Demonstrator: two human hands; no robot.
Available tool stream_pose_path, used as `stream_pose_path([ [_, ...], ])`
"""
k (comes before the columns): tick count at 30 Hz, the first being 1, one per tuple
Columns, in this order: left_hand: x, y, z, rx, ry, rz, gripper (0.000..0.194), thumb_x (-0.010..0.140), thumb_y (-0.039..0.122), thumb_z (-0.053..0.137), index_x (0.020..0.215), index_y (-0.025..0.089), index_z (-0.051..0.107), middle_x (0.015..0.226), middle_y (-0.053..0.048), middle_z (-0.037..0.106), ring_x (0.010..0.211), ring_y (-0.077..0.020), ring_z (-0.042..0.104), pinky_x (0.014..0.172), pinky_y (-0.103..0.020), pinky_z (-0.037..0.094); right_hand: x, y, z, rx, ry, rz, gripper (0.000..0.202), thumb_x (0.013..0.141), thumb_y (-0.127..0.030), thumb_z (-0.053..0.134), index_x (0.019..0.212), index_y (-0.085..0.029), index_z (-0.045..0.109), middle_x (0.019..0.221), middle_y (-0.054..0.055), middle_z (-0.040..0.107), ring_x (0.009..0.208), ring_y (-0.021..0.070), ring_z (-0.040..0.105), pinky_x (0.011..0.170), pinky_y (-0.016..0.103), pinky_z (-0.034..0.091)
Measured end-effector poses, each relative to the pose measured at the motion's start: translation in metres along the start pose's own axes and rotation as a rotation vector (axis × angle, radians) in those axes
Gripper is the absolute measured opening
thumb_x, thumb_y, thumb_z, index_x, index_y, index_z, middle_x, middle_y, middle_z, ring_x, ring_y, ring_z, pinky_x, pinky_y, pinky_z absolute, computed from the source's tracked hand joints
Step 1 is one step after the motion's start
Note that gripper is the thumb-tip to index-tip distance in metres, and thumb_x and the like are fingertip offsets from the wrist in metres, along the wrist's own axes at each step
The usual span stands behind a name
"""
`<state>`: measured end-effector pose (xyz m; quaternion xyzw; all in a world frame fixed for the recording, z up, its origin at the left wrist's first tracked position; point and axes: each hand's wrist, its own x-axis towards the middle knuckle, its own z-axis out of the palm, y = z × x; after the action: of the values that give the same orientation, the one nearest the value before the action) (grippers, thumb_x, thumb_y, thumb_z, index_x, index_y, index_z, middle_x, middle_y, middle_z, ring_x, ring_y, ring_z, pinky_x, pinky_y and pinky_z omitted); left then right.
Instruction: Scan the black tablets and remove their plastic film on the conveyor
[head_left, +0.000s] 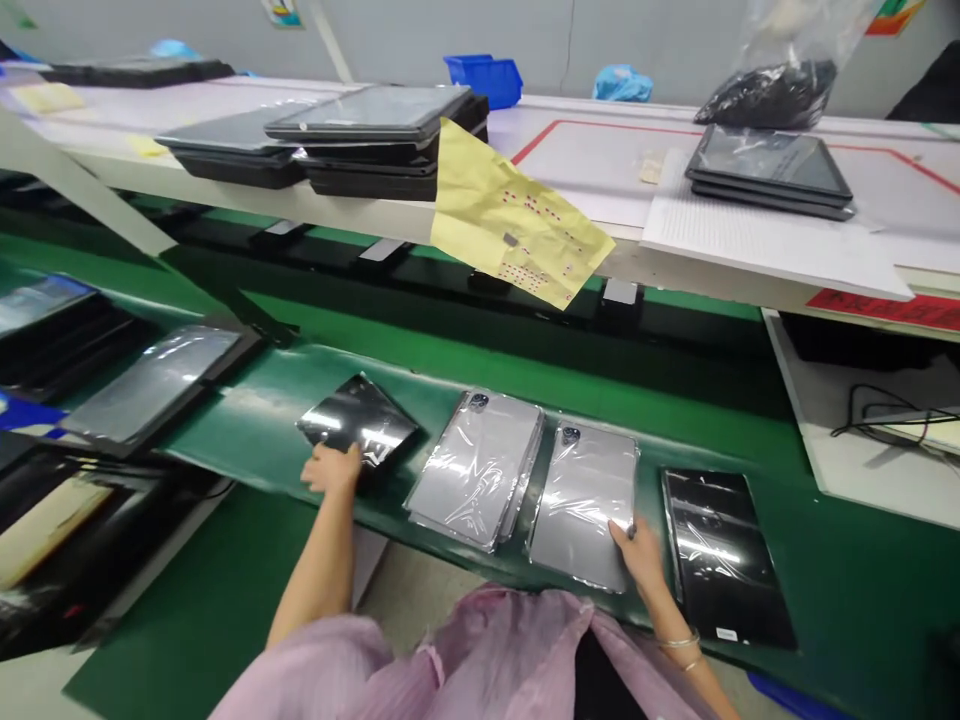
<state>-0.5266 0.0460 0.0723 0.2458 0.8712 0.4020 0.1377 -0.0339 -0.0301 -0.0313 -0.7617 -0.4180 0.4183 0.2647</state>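
At the left of the green work surface, my left hand (331, 470) grips the near edge of a glossy black panel (360, 415), which is turned at an angle and looks slightly lifted. My right hand (639, 552) pinches the right edge of a grey tablet back (583, 500) with a camera in its top left corner, covered in clear film. Between the hands lies a small stack of similar film-covered grey tablet backs (476, 465). Just right of my right hand, a black panel in shiny film (726, 555) lies flat with a small white label.
Above the far side runs a white shelf (600, 170) bearing stacked tablets (375, 130), more tablets (769, 165) and a blue bin (484, 80). A yellow sheet (521, 225) hangs over its edge. Film-covered panels (154, 385) are piled at left; a slanted post (97, 190) stands there.
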Motion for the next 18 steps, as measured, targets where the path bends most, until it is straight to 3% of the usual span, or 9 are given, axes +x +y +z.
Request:
stream_pose_path([
  [3, -0.040, 0.015, 0.041, 0.073, -0.161, 0.251, 0.010, 0.075, 0.024, 0.059, 0.076, 0.016, 0.054, 0.085, -0.010, 0.062, 0.115, -0.0332, 0.055, 0.110, -0.056, 0.033, -0.002, -0.001, -0.009, 0.068, 0.023, 0.022, 0.061, 0.054, -0.072, 0.057, 0.079, -0.017, 0.055, 0.076, 0.008, 0.062, 0.080, 0.0263, 0.058, 0.076, 0.037, 0.042],
  [5, -0.076, 0.020, 0.070, 0.142, -0.334, 0.556, 0.023, 0.081, 0.029, 0.054, 0.095, 0.013, 0.062, 0.111, -0.018, 0.063, 0.116, -0.0310, 0.054, 0.110, -0.049, 0.037, -0.004, -0.002, -0.017, 0.118, 0.038, 0.027, 0.058, 0.057, -0.073, 0.058, 0.074, -0.017, 0.053, 0.070, 0.004, 0.059, 0.075, 0.0221, 0.056, 0.071, 0.033, 0.041],
  [7, -0.107, 0.021, 0.091, 0.246, -0.350, 0.752, 0.041, 0.085, 0.036, 0.052, 0.115, 0.010, 0.060, 0.130, -0.023, 0.054, 0.124, -0.0349, 0.048, 0.110, -0.052, 0.035, -0.008, -0.006, -0.023, 0.161, 0.056, 0.034, 0.057, 0.062, -0.074, 0.057, 0.067, -0.019, 0.048, 0.063, 0.000, 0.052, 0.068, 0.0174, 0.051, 0.065, 0.029, 0.038],
  [9, -0.129, 0.018, 0.103, 0.296, -0.267, 0.741, 0.051, 0.087, 0.039, 0.049, 0.124, 0.004, 0.055, 0.135, -0.028, 0.047, 0.128, -0.0392, 0.042, 0.109, -0.057, 0.034, -0.011, -0.013, -0.025, 0.205, 0.058, 0.038, 0.058, 0.067, -0.075, 0.057, 0.067, -0.019, 0.045, 0.060, -0.002, 0.048, 0.063, 0.0150, 0.047, 0.061, 0.028, 0.036],
  [12, -0.152, 0.015, 0.113, 0.215, -0.243, 0.651, 0.049, 0.089, 0.037, 0.043, 0.120, 0.002, 0.056, 0.127, -0.028, 0.052, 0.125, -0.0384, 0.044, 0.108, -0.057, 0.036, -0.015, -0.028, -0.022, 0.345, -0.012, -0.032, 0.061, 0.068, -0.071, 0.064, 0.089, -0.015, 0.056, 0.083, 0.005, 0.064, 0.082, 0.0201, 0.058, 0.074, 0.029, 0.045],
  [15, -0.180, 0.024, 0.120, 0.048, -0.499, 0.638, 0.043, 0.089, 0.036, 0.042, 0.117, 0.008, 0.058, 0.121, -0.022, 0.058, 0.120, -0.0322, 0.051, 0.109, -0.053, 0.038, -0.020, -0.046, -0.024, 0.447, -0.052, -0.095, 0.069, 0.068, -0.068, 0.067, 0.107, -0.011, 0.058, 0.106, 0.013, 0.067, 0.099, 0.0244, 0.061, 0.088, 0.032, 0.047],
  [18, -0.214, 0.054, 0.117, -0.142, -0.781, 0.447, 0.046, 0.086, 0.038, 0.049, 0.124, 0.011, 0.053, 0.123, -0.019, 0.060, 0.099, -0.0234, 0.061, 0.099, -0.046, 0.047, -0.034, -0.069, -0.040, 0.555, -0.069, -0.123, 0.064, 0.071, -0.062, 0.071, 0.111, -0.013, 0.059, 0.110, 0.013, 0.068, 0.097, 0.0235, 0.064, 0.087, 0.032, 0.049],
])
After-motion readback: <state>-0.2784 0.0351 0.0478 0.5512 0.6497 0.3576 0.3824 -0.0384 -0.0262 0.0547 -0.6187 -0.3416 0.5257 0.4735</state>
